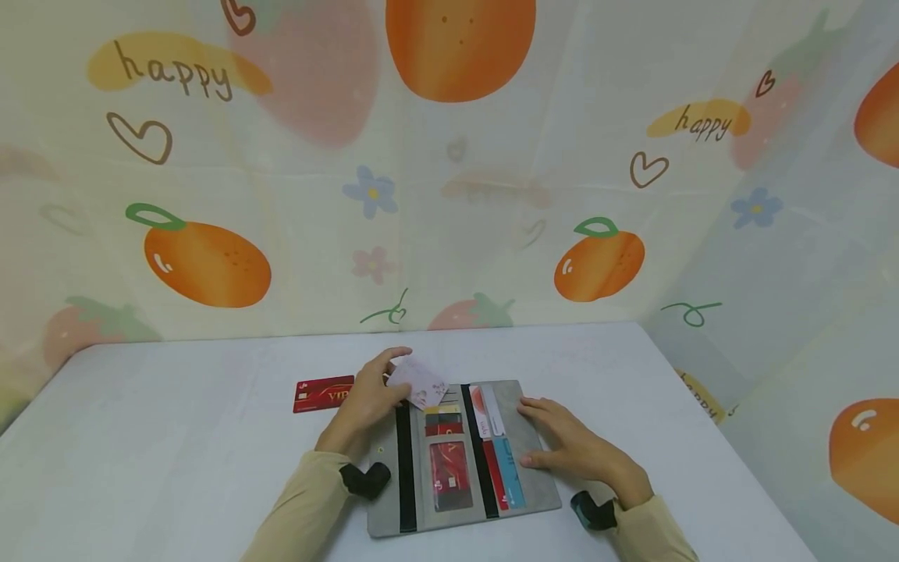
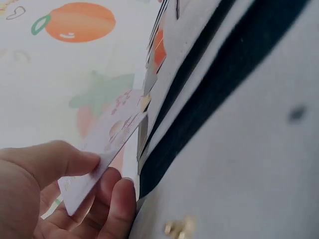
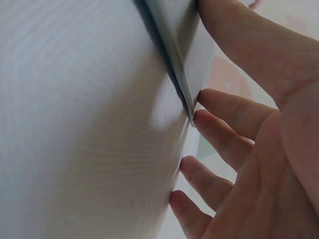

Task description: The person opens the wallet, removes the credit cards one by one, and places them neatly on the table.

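A grey folding card holder (image 1: 385,507) lies spread on the table, crossed by two black bands. My left hand (image 1: 365,398) pinches a pale pink card (image 1: 420,381) at the holder's far edge, over the middle section. In the left wrist view, thumb and fingers grip one end of this card (image 2: 112,134), and its other end meets the holder's edge. My right hand (image 1: 579,445) rests with extended fingers on the right-hand edge of the holder; some fingertips (image 3: 187,164) touch the table in the right wrist view. Pockets hold a red card (image 1: 449,468) and a light blue card (image 1: 509,472).
A red VIP card (image 1: 319,395) lies on the white table (image 1: 175,445), left of the holder and partly behind my left hand. More cards (image 1: 488,410) sit in the holder's upper right pockets. A fruit-patterned curtain (image 1: 295,234) hangs behind the table.
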`<action>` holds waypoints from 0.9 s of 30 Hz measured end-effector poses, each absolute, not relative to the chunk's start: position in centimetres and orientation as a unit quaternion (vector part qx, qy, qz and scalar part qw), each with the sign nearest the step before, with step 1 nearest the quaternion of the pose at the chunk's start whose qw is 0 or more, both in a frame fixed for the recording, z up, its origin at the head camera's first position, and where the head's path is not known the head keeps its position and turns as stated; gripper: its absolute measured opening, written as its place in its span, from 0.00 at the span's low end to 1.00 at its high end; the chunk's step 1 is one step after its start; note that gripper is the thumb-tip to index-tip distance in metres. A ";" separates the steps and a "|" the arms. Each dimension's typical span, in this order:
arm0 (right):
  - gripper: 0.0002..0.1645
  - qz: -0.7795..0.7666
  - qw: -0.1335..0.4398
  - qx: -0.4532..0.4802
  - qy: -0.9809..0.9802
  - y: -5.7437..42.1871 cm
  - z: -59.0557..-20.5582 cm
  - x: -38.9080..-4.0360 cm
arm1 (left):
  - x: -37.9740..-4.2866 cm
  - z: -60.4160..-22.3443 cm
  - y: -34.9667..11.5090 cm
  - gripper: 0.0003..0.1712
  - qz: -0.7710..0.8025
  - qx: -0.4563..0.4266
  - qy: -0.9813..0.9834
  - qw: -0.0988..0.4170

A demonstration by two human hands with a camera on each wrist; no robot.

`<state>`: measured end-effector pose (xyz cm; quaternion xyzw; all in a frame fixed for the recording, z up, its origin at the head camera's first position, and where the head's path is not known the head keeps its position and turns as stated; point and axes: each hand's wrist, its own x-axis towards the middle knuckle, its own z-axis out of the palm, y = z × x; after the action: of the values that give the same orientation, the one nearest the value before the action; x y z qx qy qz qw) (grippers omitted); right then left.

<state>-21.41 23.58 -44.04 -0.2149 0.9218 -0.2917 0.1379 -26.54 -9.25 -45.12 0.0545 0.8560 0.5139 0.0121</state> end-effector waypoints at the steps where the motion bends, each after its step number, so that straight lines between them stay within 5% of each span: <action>1: 0.50 -0.291 0.138 -0.214 0.922 23.6 -44.0 -21.4 | -26.5 -45.0 -9.4 0.31 0.514 0.054 0.856 0.015; 8: 0.50 -0.293 0.136 -0.219 0.921 23.6 -44.1 -21.4 | -25.8 -44.9 -10.1 0.22 0.527 0.047 0.848 0.024; 27: 0.50 -0.292 0.137 -0.217 0.921 23.6 -44.3 -21.4 | -24.5 -44.4 -12.1 0.25 0.535 0.026 0.844 -0.007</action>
<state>-21.44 23.64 -44.25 -0.2174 0.9214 -0.2917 0.1370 -24.49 -12.12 -44.39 0.0260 0.8441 0.5354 -0.0072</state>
